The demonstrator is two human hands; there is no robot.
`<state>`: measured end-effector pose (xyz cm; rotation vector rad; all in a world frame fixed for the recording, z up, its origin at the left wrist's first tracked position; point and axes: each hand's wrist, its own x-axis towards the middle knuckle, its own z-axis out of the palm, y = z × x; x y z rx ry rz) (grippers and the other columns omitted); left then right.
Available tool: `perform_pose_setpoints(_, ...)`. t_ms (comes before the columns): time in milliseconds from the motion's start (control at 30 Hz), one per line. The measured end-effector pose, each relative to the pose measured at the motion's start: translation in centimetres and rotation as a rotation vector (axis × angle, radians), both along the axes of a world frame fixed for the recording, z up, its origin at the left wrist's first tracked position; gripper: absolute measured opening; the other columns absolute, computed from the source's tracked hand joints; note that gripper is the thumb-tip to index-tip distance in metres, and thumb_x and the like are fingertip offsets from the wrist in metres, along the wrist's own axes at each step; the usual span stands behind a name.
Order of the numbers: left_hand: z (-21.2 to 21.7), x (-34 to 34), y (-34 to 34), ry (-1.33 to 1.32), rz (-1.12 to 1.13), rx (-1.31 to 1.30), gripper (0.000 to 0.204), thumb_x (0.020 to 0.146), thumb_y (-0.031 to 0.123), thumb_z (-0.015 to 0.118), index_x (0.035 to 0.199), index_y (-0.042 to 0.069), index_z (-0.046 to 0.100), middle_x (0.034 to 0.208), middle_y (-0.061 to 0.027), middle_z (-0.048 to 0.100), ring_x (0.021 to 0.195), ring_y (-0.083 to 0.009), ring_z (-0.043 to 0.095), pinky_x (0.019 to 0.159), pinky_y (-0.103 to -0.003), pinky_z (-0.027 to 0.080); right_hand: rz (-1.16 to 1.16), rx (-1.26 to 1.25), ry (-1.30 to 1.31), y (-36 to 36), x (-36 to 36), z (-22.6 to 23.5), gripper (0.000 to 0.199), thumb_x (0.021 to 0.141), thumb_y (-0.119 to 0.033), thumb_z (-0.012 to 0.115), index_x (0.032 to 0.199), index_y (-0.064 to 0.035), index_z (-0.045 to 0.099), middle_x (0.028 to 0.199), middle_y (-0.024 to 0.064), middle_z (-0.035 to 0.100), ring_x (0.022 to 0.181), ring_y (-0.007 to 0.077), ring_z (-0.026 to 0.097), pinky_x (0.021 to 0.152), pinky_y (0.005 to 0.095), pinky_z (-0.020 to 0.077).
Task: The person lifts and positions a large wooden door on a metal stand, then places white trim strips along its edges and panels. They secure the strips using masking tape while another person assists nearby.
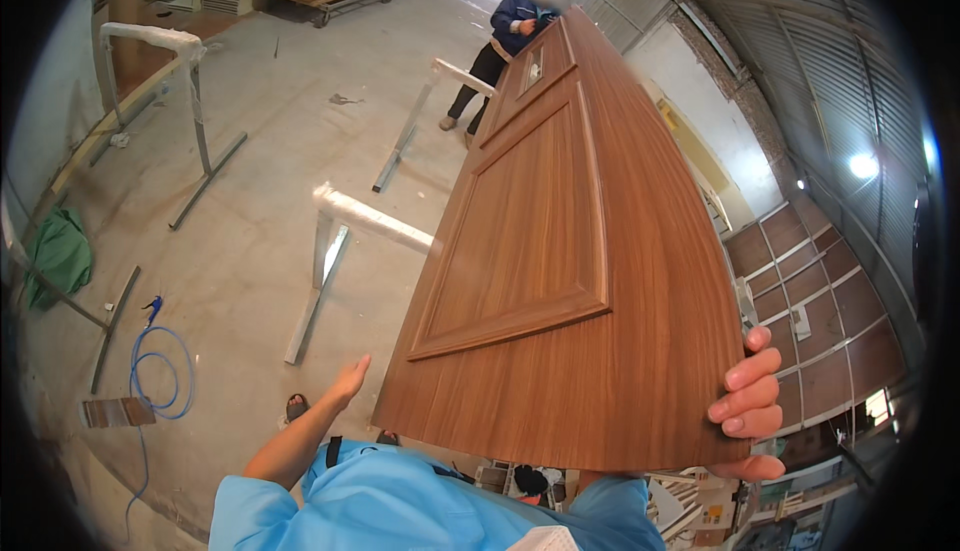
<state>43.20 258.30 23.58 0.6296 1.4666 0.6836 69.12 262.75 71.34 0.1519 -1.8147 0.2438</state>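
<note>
Right hand (750,406) clamped on near right corner of wooden door (560,281), fingers wrapped over edge. Left hand (345,383) released, flat, just left of near edge (not touching). Far end carried by co-worker (510,41). Risk: one-handed grip slips, near end drops or twists. Long axis running away from hands, far end toward co-worker; panelled face tilted left.

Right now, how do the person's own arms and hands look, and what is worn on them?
Both hands are bare: no gloves, rings or watch show. The left hand ends a forearm uncovered to the elbow, where a light blue sleeve begins. Of the right hand mainly the fingers show, with short plain nails.
</note>
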Motion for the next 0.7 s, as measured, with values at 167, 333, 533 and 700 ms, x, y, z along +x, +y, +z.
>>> perform_pose_setpoints(167,-7.9,4.8,-3.1,-0.568,-0.016,-0.113,0.09,0.095,0.076,0.022,0.154,0.009,0.033,0.155,-0.0139,0.039,0.143,-0.0289,0.037,0.114,-0.054,0.031,-0.031,-0.07,0.147,0.4,2.2,-0.6,0.065,0.1,-0.06,0.02,0.072,-0.0167,0.059,0.065,-0.0036,0.057,0.085,0.0168,0.047,0.101,0.044,0.0271)
perform_pose_setpoints(333,-5.9,5.2,-1.8,-0.674,0.073,-0.132,0.085,0.097,0.073,0.023,0.154,0.012,0.033,0.158,-0.0097,0.035,0.144,-0.0262,0.035,0.116,-0.048,0.03,0.05,-0.152,0.207,0.3,5.3,-1.2,0.059,0.103,-0.054,0.027,0.071,-0.0168,0.059,0.067,-0.0045,0.056,0.086,0.0136,0.048,0.103,0.041,0.0285)
perform_pose_setpoints(533,-4.6,5.9,-1.3,-0.526,0.128,-0.157,0.085,0.098,0.072,0.02,0.153,0.01,0.035,0.156,-0.0123,0.038,0.144,-0.026,0.035,0.116,-0.044,0.031,0.156,-0.25,0.326,0.8,7.4,-1.9,0.055,0.105,-0.049,0.031,0.071,-0.0157,0.058,0.069,-0.0031,0.057,0.087,0.013,0.05,0.106,0.0387,0.0308)
perform_pose_setpoints(700,-3.6,5.0,-1.3,-0.53,0.154,-0.099,0.084,0.098,0.071,0.02,0.153,0.01,0.035,0.155,-0.0128,0.04,0.142,-0.026,0.039,0.115,-0.042,0.031,0.176,-0.266,0.474,0.8,7.3,-2.3,0.053,0.105,-0.048,0.033,0.072,-0.015,0.058,0.068,-0.0028,0.056,0.089,0.0137,0.052,0.107,0.0393,0.0312)
